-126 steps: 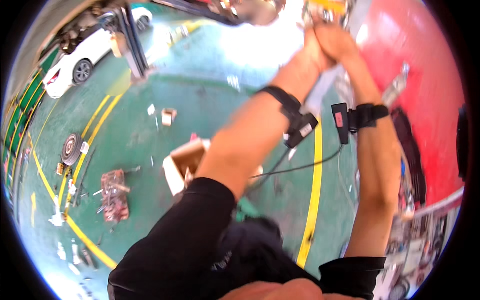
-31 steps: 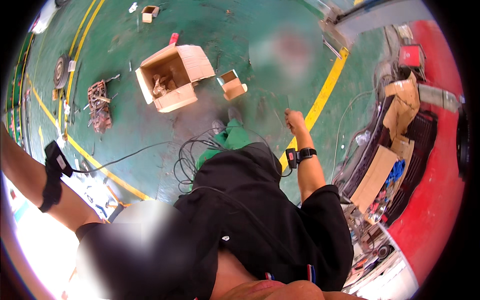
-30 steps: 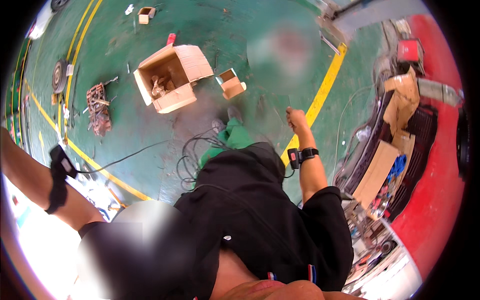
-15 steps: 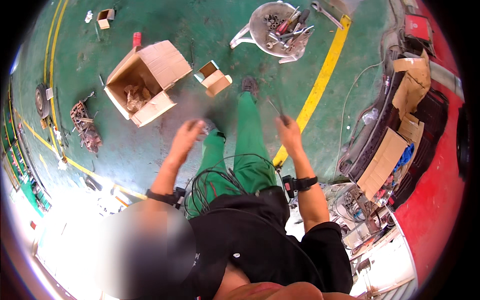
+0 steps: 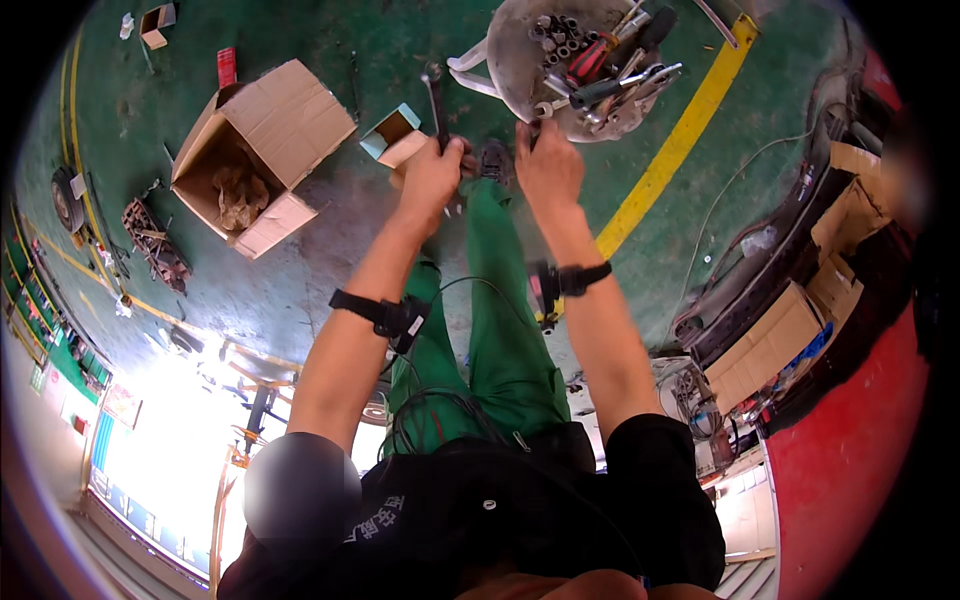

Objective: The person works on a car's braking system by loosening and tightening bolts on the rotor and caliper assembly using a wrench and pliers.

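Note:
My left hand (image 5: 432, 178) is closed round the dark handle of a ratchet wrench (image 5: 435, 100), its round head pointing away from me. My right hand (image 5: 553, 172) is at the near-left rim of a dirty white plastic stool (image 5: 512, 62), fingers drawn together. Something small and dark shows at those fingertips, too little to name. Just beyond them lies an open-end wrench (image 5: 546, 110). On the stool top are several sockets (image 5: 562, 38), red-handled pliers (image 5: 590, 58) and other hand tools. Beside my left hand stands a small open carton (image 5: 393, 130).
A large open cardboard box (image 5: 295, 115) with crumpled brown paper stands to the left. Farther left lie a greasy metal part (image 5: 155, 240) and a wheel (image 5: 67, 198). At right, a long dark bumper-like part (image 5: 720, 290) holds cardboard (image 5: 765, 345). A loose cable (image 5: 425, 405) hangs over my legs.
Both hands have moved forward, and my right hand has reached the stool. A thin tool showed in my right hand before; now a ratchet wrench is in my left. The stool appears closer.

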`<state>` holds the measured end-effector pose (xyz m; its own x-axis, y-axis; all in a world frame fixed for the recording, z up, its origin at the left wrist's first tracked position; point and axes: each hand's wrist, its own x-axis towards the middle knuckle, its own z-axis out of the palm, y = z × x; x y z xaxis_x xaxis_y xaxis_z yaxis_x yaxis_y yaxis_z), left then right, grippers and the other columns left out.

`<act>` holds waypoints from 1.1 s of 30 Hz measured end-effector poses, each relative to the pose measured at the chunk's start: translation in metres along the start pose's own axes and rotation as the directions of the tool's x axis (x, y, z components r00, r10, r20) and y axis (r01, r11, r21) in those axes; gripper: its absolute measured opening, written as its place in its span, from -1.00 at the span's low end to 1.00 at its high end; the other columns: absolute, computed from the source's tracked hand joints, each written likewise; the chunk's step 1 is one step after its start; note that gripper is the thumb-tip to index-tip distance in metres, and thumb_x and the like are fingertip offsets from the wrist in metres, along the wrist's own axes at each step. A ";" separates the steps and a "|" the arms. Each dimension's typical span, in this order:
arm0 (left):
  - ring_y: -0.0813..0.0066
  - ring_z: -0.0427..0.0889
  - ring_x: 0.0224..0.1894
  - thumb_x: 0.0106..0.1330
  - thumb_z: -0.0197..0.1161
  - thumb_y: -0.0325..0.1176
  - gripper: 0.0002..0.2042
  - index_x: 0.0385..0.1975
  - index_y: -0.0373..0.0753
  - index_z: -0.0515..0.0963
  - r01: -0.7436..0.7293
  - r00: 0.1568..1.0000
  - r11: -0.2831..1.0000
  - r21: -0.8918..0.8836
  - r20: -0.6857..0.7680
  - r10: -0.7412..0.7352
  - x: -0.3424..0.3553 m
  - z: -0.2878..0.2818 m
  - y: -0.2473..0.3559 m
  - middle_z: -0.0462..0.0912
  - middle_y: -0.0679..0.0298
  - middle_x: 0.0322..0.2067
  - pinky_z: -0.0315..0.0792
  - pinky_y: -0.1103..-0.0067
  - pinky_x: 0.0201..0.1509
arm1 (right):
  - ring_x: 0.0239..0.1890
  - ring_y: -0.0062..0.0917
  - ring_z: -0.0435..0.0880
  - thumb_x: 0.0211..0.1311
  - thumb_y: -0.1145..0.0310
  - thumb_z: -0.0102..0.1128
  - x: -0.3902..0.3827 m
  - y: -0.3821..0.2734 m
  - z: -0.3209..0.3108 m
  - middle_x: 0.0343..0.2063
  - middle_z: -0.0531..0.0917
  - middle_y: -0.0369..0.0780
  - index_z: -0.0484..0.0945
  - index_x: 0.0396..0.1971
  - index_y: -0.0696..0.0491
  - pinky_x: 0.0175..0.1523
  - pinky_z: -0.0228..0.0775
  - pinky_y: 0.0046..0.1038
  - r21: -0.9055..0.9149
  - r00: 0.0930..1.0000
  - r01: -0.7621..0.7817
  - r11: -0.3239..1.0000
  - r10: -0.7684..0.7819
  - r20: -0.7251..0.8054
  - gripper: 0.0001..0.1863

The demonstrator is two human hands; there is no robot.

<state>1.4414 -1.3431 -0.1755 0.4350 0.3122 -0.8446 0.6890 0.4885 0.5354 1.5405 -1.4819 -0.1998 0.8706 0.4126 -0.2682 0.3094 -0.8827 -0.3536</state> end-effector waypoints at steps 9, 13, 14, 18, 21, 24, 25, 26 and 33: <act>0.47 0.67 -0.24 0.43 0.11 -0.32 -0.75 -0.12 -0.42 0.52 -0.010 0.999 0.985 0.175 -0.048 0.018 0.078 0.036 0.033 0.68 0.18 -0.27 0.50 0.53 -0.16 | -0.44 -0.20 0.76 0.32 0.14 0.16 0.055 0.004 0.033 -0.50 0.70 -0.05 0.48 -0.30 0.15 -0.33 0.59 -0.25 -0.121 0.994 -0.083 0.989 0.091 0.067 -0.68; 0.29 0.71 -0.18 0.31 0.23 -0.24 -0.70 -0.18 -0.39 0.59 -0.137 0.973 0.885 0.445 -0.105 0.203 0.100 0.053 0.034 0.72 0.09 -0.28 0.51 0.46 -0.08 | -0.48 -0.46 0.73 0.34 0.27 0.21 0.042 0.014 0.004 -0.56 0.68 -0.16 0.52 -0.24 0.20 -0.39 0.53 -0.45 0.677 0.928 -0.370 0.636 0.223 0.298 -0.74; 0.21 0.71 -0.15 0.29 0.24 -0.22 -0.69 -0.17 -0.38 0.60 -0.156 0.965 0.843 0.515 -0.101 0.240 0.098 0.058 0.043 0.72 0.06 -0.26 0.51 0.42 -0.05 | -0.57 -0.73 0.51 0.40 0.36 0.17 0.036 0.008 -0.020 -0.48 0.66 -0.28 0.52 -0.21 0.20 -0.50 0.34 -0.65 0.815 0.878 -0.478 0.327 0.217 0.428 -0.82; -0.02 0.66 -0.03 0.22 0.30 -0.17 -0.61 -0.12 -0.37 0.61 -0.155 0.943 0.740 0.655 -0.125 0.308 0.106 0.074 0.051 0.70 -0.07 -0.15 0.48 0.30 0.08 | -0.52 -0.65 0.57 0.41 0.42 0.16 0.015 0.017 -0.070 -0.40 0.68 -0.22 0.53 -0.14 0.16 -0.50 0.36 -0.61 0.859 0.859 -0.511 0.031 0.054 0.509 -0.85; -0.01 0.65 -0.01 0.20 0.32 -0.17 -0.59 -0.08 -0.38 0.60 -0.138 0.943 0.697 0.704 -0.122 0.310 0.109 0.083 0.054 0.69 -0.08 -0.13 0.49 0.31 0.09 | -0.48 -0.64 0.59 0.40 0.42 0.17 0.006 0.022 -0.091 -0.38 0.68 -0.21 0.53 -0.14 0.17 -0.46 0.38 -0.60 0.848 0.850 -0.524 -0.086 0.015 0.526 -0.85; 0.10 0.68 -0.03 0.22 0.32 -0.20 -0.58 -0.04 -0.39 0.57 -0.189 0.952 0.729 0.658 -0.059 0.300 0.111 0.081 0.052 0.71 -0.04 -0.13 0.51 0.36 0.07 | -0.45 -0.63 0.59 0.40 0.43 0.17 0.002 0.021 -0.106 -0.37 0.67 -0.21 0.53 -0.11 0.17 -0.45 0.39 -0.60 0.848 0.858 -0.508 -0.150 0.001 0.514 -0.83; 0.14 0.69 -0.03 0.23 0.32 -0.21 -0.58 -0.02 -0.39 0.56 -0.191 0.964 0.767 0.613 -0.030 0.264 0.112 0.079 0.048 0.71 -0.02 -0.13 0.51 0.38 0.06 | -0.45 -0.63 0.59 0.40 0.44 0.17 0.000 0.020 -0.109 -0.37 0.68 -0.20 0.53 -0.10 0.18 -0.44 0.39 -0.60 0.848 0.859 -0.506 -0.155 0.002 0.513 -0.82; 0.19 0.70 -0.04 0.23 0.32 -0.22 -0.57 0.00 -0.40 0.55 -0.194 0.973 0.802 0.565 0.004 0.232 0.112 0.080 0.047 0.71 0.01 -0.13 0.51 0.41 0.05 | -0.45 -0.63 0.60 0.39 0.44 0.18 -0.001 0.020 -0.111 -0.36 0.68 -0.20 0.53 -0.09 0.18 -0.44 0.39 -0.60 0.851 0.861 -0.501 -0.158 0.005 0.508 -0.82; 0.29 0.67 0.02 0.25 0.31 -0.19 -0.51 0.09 -0.39 0.50 -0.201 0.973 0.820 0.536 0.015 0.229 0.095 0.085 0.048 0.71 0.06 -0.07 0.48 0.47 0.12 | -0.46 -0.63 0.58 0.36 0.44 0.22 -0.010 0.024 -0.117 -0.35 0.68 -0.18 0.57 -0.09 0.21 -0.43 0.38 -0.58 0.850 0.849 -0.508 -0.140 0.087 0.522 -0.79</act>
<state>1.5652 -1.3587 -0.2304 0.5895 0.4039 -0.6996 0.7883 -0.0985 0.6073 1.5843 -1.5335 -0.1009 0.5660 0.3903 -0.7261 -0.8110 0.1053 -0.5756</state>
